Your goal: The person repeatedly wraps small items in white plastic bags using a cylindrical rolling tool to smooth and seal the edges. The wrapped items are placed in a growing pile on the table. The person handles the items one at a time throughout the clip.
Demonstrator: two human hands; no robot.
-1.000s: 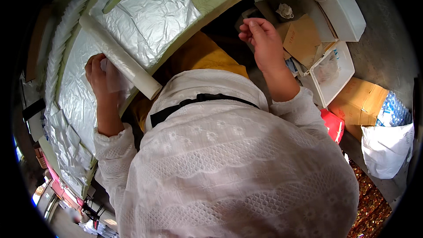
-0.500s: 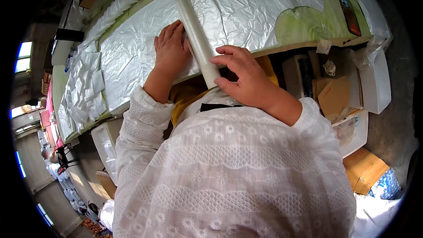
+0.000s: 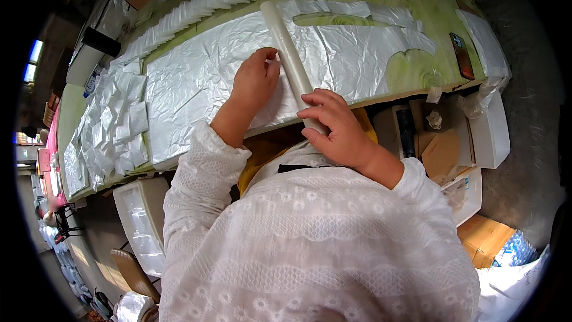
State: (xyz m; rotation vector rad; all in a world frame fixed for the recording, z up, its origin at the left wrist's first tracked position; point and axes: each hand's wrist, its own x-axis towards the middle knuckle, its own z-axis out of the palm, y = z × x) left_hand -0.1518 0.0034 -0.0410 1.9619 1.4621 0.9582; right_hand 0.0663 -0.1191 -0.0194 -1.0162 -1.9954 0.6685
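Observation:
A long, pale, translucent roll of plastic film [image 3: 288, 53] lies slantwise over a crinkled clear plastic sheet [image 3: 196, 65] on the table. My right hand [image 3: 336, 124] rests over the roll's near end, its bent fingers and thumb curved around it. Just left of the roll, about halfway along, is my left hand [image 3: 256, 80]. Its fingers are bent in toward the thumb, and whatever they may pinch is hidden.
Folded clear plastic packets [image 3: 116, 122] are heaped at the left; a row of thin white packets [image 3: 202, 9] runs along the back. A phone [image 3: 461, 56] lies far right. Below the table's edge stand an open box [image 3: 491, 134] and a cardboard carton [image 3: 485, 238].
My left hand has lifted from lying flat beside the roll, and its fingers have curled in. The right hand stays at the near end. The whole view has shifted.

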